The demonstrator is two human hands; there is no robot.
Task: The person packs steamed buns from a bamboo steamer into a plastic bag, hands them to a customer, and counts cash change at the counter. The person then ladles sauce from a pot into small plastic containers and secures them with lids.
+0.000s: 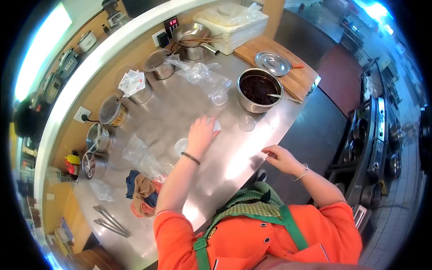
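In the head view, the left hand (201, 136) covers part of a small pale disc (218, 126) mid-table (173, 112); whether its fingers grip I cannot tell; the right hand (281, 160) hangs by the near edge, thumb and fingers apart; a sauce pot (255, 107) stands far right.

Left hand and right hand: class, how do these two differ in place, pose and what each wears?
The left hand is over the worktop, apparently touching a small clear dish; the right hand appears past the worktop's edge, holding nothing visible. The left hand's wrist has a dark band, the right hand's a thin silvery bracelet. Both are bare.
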